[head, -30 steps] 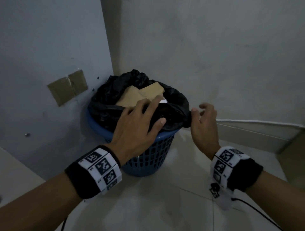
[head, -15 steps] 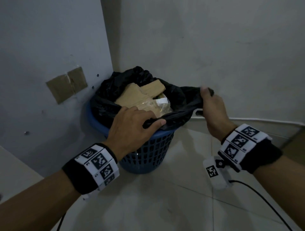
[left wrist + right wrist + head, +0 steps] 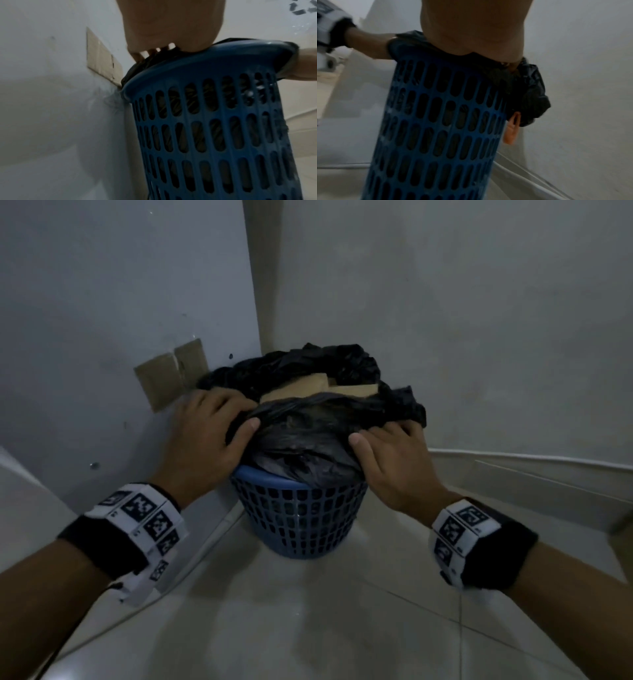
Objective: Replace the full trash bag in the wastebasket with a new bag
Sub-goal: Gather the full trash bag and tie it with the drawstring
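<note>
A blue perforated wastebasket point(image 3: 298, 518) point(image 3: 214, 121) point(image 3: 436, 121) stands in a wall corner, lined with a full black trash bag point(image 3: 308, 436) point(image 3: 530, 97). Tan cardboard pieces point(image 3: 308, 386) stick out of the bag's top. My left hand point(image 3: 219, 426) grips the bag's left edge, thumb over the plastic. My right hand point(image 3: 387, 440) grips the bag's right edge. The near side of the bag is pulled up off the rim and bunched between both hands. In the wrist views my palms block the fingertips.
A taped cardboard patch point(image 3: 171, 373) point(image 3: 99, 59) is on the left wall close to the basket. A white cable point(image 3: 534, 463) runs along the right wall's base. An orange object point(image 3: 511, 129) hangs beside the basket. Pale tiled floor point(image 3: 308, 611) lies in front.
Both hands moved from the front rim and the right flap to the bag's two sides. The near edge of the bag has come up off the rim and covers most of the cardboard.
</note>
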